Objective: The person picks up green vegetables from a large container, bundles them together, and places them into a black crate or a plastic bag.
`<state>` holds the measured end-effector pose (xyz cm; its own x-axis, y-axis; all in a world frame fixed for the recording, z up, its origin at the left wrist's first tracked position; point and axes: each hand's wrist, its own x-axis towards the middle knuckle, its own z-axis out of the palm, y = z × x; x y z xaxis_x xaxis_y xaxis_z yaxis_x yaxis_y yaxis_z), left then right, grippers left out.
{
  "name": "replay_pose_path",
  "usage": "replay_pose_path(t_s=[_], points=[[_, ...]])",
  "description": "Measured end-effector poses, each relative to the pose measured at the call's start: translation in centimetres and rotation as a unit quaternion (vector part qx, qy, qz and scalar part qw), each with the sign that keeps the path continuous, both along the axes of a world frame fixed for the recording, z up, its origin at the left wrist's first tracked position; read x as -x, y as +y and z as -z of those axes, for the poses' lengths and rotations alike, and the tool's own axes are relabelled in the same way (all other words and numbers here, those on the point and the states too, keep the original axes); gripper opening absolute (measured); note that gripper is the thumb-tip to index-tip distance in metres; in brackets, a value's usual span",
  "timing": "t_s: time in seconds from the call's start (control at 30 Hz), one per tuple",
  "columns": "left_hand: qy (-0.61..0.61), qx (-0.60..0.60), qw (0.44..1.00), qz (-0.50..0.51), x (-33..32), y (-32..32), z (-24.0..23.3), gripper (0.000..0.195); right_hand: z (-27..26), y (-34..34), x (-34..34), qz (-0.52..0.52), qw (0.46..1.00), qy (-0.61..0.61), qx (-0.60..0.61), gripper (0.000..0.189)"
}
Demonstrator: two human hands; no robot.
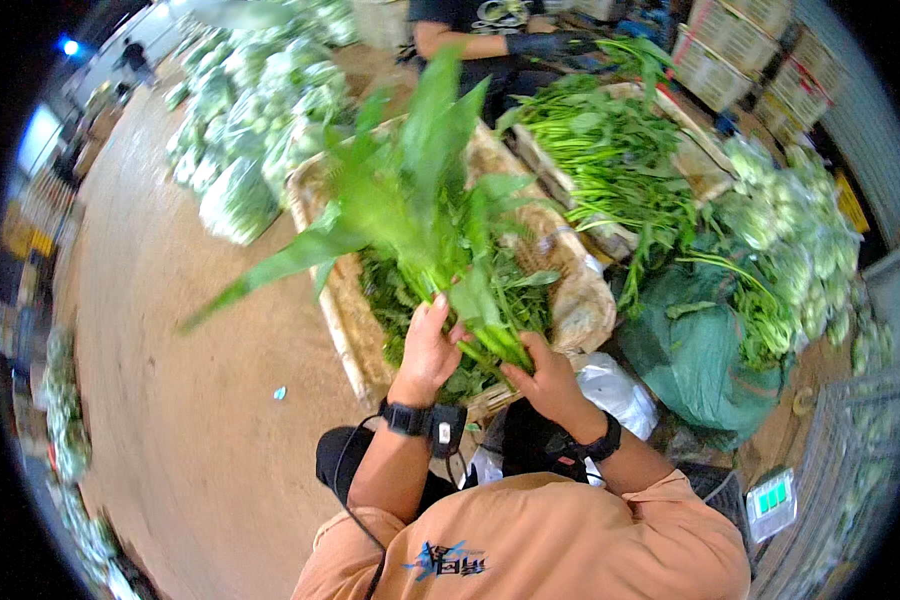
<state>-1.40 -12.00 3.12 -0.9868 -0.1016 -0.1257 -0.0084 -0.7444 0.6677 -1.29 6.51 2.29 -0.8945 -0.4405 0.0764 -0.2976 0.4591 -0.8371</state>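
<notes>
A bunch of long-leaved water spinach (420,217) rises before me, its leaves blurred and spreading away from my body. My left hand (429,349) is closed around the stems near the middle of the bunch. Lower and to the right, my right hand (544,375) grips the thick stem ends. Both hands are above a dirty, wood-edged crate (322,247) with a stained lining. Loose green leaves (390,315) lie inside it, partly covered by the bunch and my forearms.
A second crate (555,169) holds stemmed greens (615,150); a gloved co-worker's hand (540,45) is behind it. Bagged cabbages (247,112) are heaped at the upper left. On the right are a green plastic sack (697,352), bagged vegetables (787,232) and a digital scale display (772,501).
</notes>
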Motion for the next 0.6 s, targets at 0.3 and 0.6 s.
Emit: replay_pose_path(t_s=[0.3, 0.6], points=[[0.0, 0.014, 0.998, -0.056, -0.6, -0.9, 0.5, 0.015, -0.3, -6.5, 2.1, 0.007, 0.998, 0.045, 0.051, 0.047], [0.026, 0.044, 0.995, -0.081, -0.2, -1.4, 0.2, 0.021, 2.0, -9.6, 2.7, 0.015, 0.961, -0.043, 0.272, 0.043]])
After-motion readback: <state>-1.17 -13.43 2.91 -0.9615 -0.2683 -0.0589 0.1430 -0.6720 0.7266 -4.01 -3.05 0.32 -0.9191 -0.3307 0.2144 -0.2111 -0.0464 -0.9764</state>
